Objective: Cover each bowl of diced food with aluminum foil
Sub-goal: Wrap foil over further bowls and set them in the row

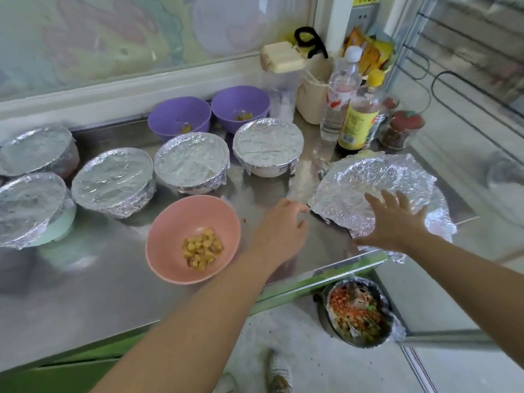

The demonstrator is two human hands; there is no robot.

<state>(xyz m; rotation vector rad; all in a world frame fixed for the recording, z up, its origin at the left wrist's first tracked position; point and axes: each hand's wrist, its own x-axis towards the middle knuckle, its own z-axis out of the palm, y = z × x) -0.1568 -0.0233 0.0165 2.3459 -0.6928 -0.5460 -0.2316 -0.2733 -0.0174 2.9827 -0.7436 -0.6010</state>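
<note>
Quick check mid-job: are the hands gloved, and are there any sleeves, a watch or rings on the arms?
No gloves: the left hand and right hand are both bare. The left forearm and right forearm are uncovered to the frame edge, with no sleeve in view. No watch, bracelet or ring shows; a thin ring could be missed.

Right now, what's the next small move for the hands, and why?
Probably pinch the loose foil sheet with both hands: the right hand is spread open over it, the left hand hovers at its edge, and the pink bowl is uncovered.
</note>
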